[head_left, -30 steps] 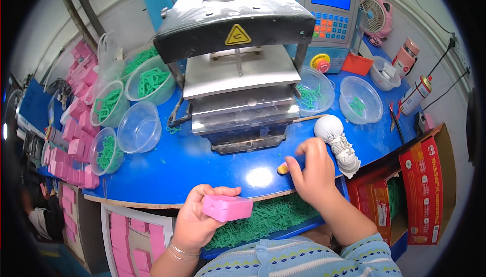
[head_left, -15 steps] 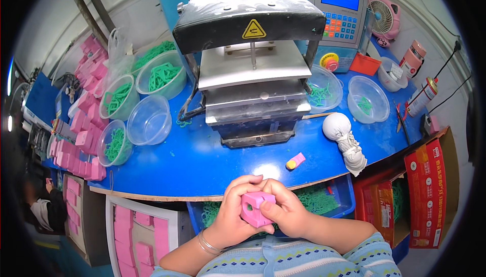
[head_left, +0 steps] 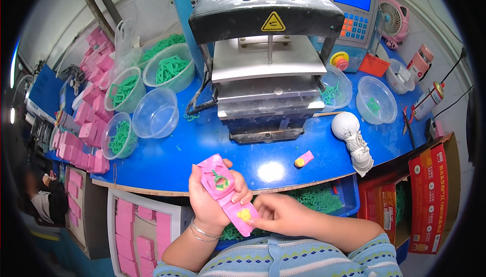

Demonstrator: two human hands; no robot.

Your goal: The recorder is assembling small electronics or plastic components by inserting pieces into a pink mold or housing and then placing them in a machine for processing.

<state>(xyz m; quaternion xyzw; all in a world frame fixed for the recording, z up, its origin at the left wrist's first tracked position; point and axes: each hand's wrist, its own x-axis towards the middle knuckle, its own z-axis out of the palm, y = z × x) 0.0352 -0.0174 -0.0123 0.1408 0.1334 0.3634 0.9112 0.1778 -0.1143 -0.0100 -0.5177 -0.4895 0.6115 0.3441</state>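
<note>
My left hand [head_left: 207, 206] is wrapped round a pink rubber mould [head_left: 234, 210], which lies unfolded into two halves. A green ring-shaped piece [head_left: 221, 181] sits in the upper half, with a green tail pointing up. On the lower half there is a yellow patch [head_left: 244, 214]. My right hand [head_left: 283, 215] has its fingers curled and its thumb pressed at the edge of that lower half, beside the yellow. A small pink and yellow piece [head_left: 305, 158] lies apart on the blue table [head_left: 228, 158].
A press machine [head_left: 271, 95] stands at the back middle. Clear tubs [head_left: 155, 115] of green pieces flank it. Pink blocks [head_left: 93, 133] are stacked at left. A white cloth-wrapped bundle [head_left: 359, 158] lies at right. Below the table edge sits a blue tray [head_left: 354, 196] of green pieces.
The pink mould, closed between both hands before, is now unfolded, showing green and yellow inside. My left hand has moved left and up with it; my right hand has shifted to its lower half.
</note>
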